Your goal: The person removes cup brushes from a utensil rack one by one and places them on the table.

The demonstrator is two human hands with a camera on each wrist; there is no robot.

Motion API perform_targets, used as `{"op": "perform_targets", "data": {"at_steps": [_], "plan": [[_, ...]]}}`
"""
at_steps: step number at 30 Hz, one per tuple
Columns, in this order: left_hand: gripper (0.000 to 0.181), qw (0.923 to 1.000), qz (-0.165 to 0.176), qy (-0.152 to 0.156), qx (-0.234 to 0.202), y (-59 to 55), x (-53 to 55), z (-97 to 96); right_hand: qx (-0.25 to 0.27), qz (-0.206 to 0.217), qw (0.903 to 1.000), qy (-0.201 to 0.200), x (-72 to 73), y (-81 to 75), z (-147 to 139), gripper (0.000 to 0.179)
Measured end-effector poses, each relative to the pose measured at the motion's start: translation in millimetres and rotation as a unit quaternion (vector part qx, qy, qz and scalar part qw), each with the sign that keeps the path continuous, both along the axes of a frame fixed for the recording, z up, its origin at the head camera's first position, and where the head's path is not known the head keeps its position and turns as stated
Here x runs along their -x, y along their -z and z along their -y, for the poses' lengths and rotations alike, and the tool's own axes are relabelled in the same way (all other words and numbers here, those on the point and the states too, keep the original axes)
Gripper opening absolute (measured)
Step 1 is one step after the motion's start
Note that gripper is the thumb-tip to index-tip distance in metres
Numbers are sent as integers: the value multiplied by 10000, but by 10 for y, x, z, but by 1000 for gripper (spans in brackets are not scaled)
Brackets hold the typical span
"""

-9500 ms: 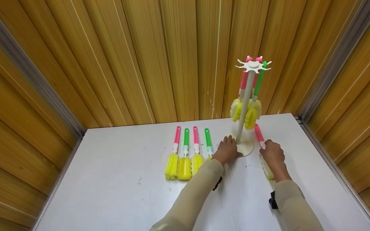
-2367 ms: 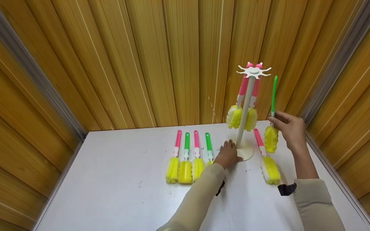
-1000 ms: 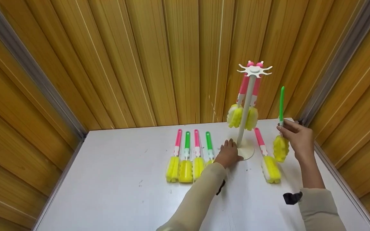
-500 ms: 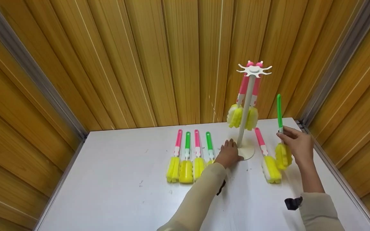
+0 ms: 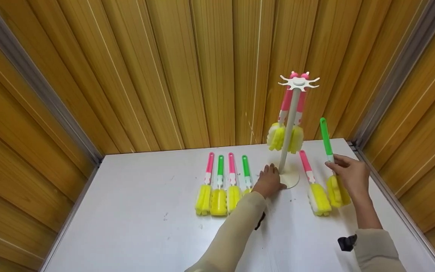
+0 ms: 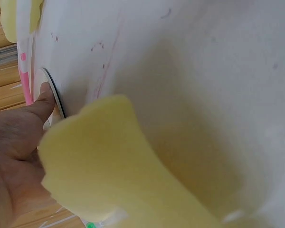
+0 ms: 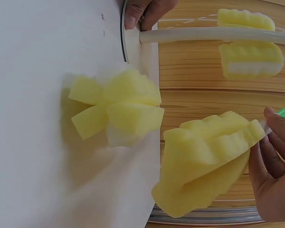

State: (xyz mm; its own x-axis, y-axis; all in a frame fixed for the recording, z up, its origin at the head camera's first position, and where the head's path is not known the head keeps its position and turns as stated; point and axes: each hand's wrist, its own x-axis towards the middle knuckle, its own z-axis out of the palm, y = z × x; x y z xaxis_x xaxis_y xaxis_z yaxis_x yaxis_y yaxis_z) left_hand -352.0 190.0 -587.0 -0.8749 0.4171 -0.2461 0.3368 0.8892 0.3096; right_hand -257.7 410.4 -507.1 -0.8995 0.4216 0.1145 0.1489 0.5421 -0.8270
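My right hand point(image 5: 353, 175) pinches a green-handled sponge bottle brush point(image 5: 326, 139) at its white neck. The handle points up, leaning slightly left, and the yellow sponge hangs low over the table; in the right wrist view this sponge point(image 7: 204, 159) stays apart from the tabletop. Just left of it, a pink-handled sponge brush point(image 5: 318, 198) lies on the table. My left hand point(image 5: 268, 181) rests on the round base point(image 5: 291, 180) of a white stand point(image 5: 288, 132), its thumb point(image 6: 46, 95) pressing the base's edge. Two pink-handled brushes point(image 5: 286, 100) hang from hooks at the stand's rear.
Left of the stand, several brushes lie in a row on the white table point(image 5: 138, 211), with pink handles point(image 5: 209, 164) and green handles point(image 5: 220, 166) alternating. My left forearm partly covers the rightmost one. Wood-patterned panels point(image 5: 172, 75) enclose the table behind and at both sides.
The right hand has let go of the pink-handled brush on the table and taken the green-handled one off the stand. It has lowered that brush rightward, tilting it. The left hand stays on the base.
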Motion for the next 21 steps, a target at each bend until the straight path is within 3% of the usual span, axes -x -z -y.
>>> {"op": "perform_targets", "data": {"at_steps": [7, 14, 21], "plan": [[83, 9999, 80, -85, -91, -9, 4, -5, -131, -106, 9998, 139, -13, 85, -76, 49], [83, 9999, -18, -41, 125, 18, 27, -22, -42, -376, 9993, 17, -5, 163, -136, 41], [84, 9998, 63, -100, 166, 24, 43, -32, 82, -189, 9997, -103, -7, 206, -191, 40]]}}
